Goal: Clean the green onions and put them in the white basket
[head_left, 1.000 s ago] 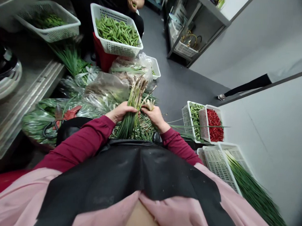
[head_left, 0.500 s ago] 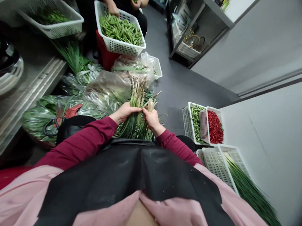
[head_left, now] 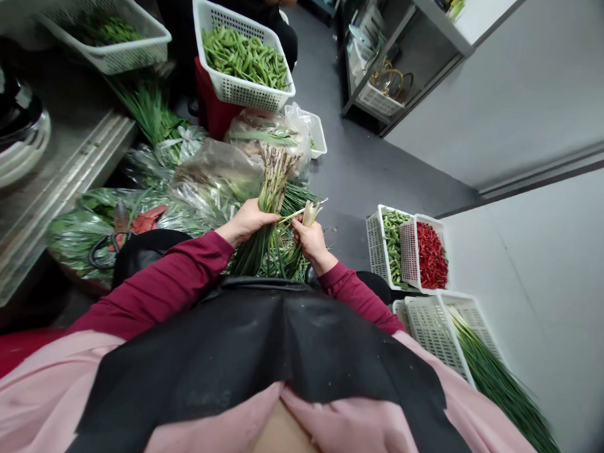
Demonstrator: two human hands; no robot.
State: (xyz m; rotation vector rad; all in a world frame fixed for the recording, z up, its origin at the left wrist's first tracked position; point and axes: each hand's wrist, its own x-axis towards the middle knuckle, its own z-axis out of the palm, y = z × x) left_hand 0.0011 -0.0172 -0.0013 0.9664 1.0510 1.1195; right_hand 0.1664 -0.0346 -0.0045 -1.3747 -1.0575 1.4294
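green onion bunch [head_left: 272, 182]: hold snugly in closed left hand [head_left: 248, 221]. at right, with right hand [head_left: 312, 239] curled around pale stalks [head_left: 310, 214], draw thin stem [head_left: 290, 216] gently.

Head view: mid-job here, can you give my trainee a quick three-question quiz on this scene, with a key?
1. Which hand grips the larger stalk bunch? A. left; B. right.
2. True or false: the red peppers lie loose on the floor.
3. Fill in: the upper ends of the smaller bunch look ____.

Key:
1. A, the left hand.
2. False; they are in a white basket.
3. Pale; the right hand holds it.
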